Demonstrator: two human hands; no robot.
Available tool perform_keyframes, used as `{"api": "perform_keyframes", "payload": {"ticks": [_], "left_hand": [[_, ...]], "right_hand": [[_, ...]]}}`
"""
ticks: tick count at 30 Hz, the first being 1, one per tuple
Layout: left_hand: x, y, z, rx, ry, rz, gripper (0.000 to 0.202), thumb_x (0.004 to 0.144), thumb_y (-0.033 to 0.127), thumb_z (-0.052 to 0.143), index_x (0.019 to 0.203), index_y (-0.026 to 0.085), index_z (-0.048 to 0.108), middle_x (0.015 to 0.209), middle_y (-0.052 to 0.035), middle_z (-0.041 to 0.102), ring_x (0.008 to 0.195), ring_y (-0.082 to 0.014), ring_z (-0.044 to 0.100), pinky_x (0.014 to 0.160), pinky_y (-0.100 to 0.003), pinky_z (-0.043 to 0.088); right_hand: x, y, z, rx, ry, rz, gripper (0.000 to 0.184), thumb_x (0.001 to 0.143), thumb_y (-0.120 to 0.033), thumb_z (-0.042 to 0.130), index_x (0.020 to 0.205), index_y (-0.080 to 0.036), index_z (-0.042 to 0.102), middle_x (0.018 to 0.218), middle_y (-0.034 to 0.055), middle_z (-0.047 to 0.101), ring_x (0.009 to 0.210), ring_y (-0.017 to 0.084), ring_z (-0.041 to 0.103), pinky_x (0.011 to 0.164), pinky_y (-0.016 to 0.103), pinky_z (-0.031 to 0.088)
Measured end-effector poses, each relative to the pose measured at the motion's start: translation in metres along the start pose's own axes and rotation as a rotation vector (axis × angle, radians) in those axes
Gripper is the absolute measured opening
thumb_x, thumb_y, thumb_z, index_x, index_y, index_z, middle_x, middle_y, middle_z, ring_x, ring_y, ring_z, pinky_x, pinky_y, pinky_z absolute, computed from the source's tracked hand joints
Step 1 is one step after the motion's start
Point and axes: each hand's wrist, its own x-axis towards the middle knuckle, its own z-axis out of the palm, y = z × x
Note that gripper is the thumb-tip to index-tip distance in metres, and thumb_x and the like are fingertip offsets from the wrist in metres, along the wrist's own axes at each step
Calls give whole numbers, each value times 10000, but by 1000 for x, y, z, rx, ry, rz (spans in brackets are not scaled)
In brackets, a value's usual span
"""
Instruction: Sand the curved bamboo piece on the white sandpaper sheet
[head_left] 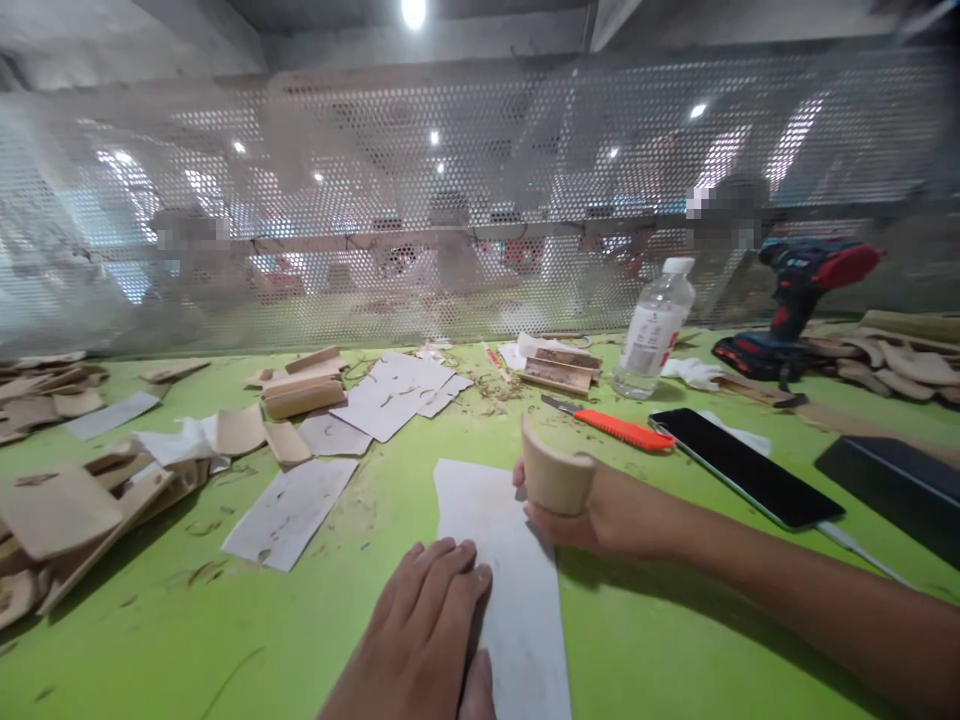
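A curved piece of pale bamboo [561, 478] stands upright in my right hand [577, 530]. The fingers of that hand are wrapped around its lower part, mostly hidden behind it. Below lies a long sheet of white paper [517, 600], its far left corner torn or bent. My left hand [427, 630] rests palm down over the paper's left edge and the table, fingers stretched forward and close together. Just beyond the right hand is an orange utility knife [619, 428] with its blade out.
On the green table [360, 640] lie bamboo pieces [60, 510] at left, more bamboo pieces [900, 365] at right and paper scraps [292, 515]. A phone [750, 470] with a cable, a water bottle [654, 330] and a cordless drill [799, 300] stand right. Perforated metal mesh [360, 200] closes the back.
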Motion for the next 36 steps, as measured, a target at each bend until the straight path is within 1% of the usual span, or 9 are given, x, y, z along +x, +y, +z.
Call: {"api": "perform_keyframes", "payload": {"ticks": [4, 9, 13, 17, 18, 22, 27, 31, 36], "left_hand": [[-1, -1, 2, -2, -18, -3, 586, 774, 87, 526, 1356, 160, 532, 1392, -99, 662, 1301, -291, 618, 1074, -499, 559], [1, 0, -2, -1, -11, -6, 555, 807, 108, 541, 1360, 157, 529, 1377, -109, 670, 1284, -294, 631, 1063, -502, 565], [0, 1, -4, -5, -19, 4, 546, 804, 105, 537, 1348, 152, 532, 1362, -112, 679, 1288, -289, 629, 1063, -489, 565], [-1, 0, -2, -19, -4, -6, 557, 823, 109, 533, 1376, 167, 510, 1392, -106, 659, 1301, -289, 618, 1080, -501, 549], [-1, 0, -1, -25, -2, -10, 557, 823, 108, 537, 1376, 172, 511, 1394, -102, 659, 1302, -287, 617, 1091, -496, 540], [-1, -1, -1, -44, -9, -19, 547, 820, 104, 557, 1360, 184, 525, 1380, -91, 669, 1304, -278, 616, 1111, -464, 528], [-1, -1, -2, -45, -1, -11, 530, 840, 116, 548, 1366, 179, 517, 1377, -99, 670, 1297, -282, 620, 1112, -475, 527], [-1, 0, -3, -51, -19, -17, 539, 828, 101, 543, 1361, 182, 524, 1375, -94, 672, 1307, -277, 614, 1113, -462, 529], [-3, 0, -5, -67, -10, -26, 526, 843, 104, 537, 1364, 173, 526, 1398, -108, 654, 1316, -287, 606, 1116, -488, 521]], "right_hand": [[-4, -7, 4, 89, -120, -37, 370, 819, -354, 720, 1138, -198, 617, 1060, 71, 702, 947, 238, 666, 839, 333, 539], [-8, -12, 11, 59, 9, 41, 340, 845, -367, 696, 1122, -188, 615, 1041, 87, 707, 928, 247, 668, 836, 359, 543], [-9, -13, 13, 155, -123, 9, 361, 833, -352, 709, 1145, -195, 617, 1069, 78, 711, 951, 242, 673, 827, 335, 546], [-6, -9, 9, 91, 23, 64, 355, 817, -354, 722, 1106, -176, 620, 1002, 80, 708, 907, 251, 670, 790, 341, 541], [-6, -8, 9, 94, 21, 63, 359, 816, -354, 726, 1109, -176, 620, 1002, 79, 707, 909, 252, 670, 793, 341, 540], [-8, -8, 10, 182, -122, 20, 388, 823, -357, 736, 1157, -206, 609, 1063, 63, 701, 962, 244, 673, 829, 335, 538], [-6, -10, 9, 108, 6, 55, 384, 814, -375, 729, 1118, -184, 594, 1010, 79, 687, 919, 253, 658, 802, 350, 538], [-8, -14, 11, 180, -151, 16, 389, 799, -347, 738, 1129, -195, 599, 1045, 69, 679, 943, 242, 654, 819, 336, 534], [-8, -11, 9, 87, -16, 69, 373, 810, -360, 734, 1110, -189, 592, 1008, 68, 682, 916, 243, 643, 817, 347, 520]]}}
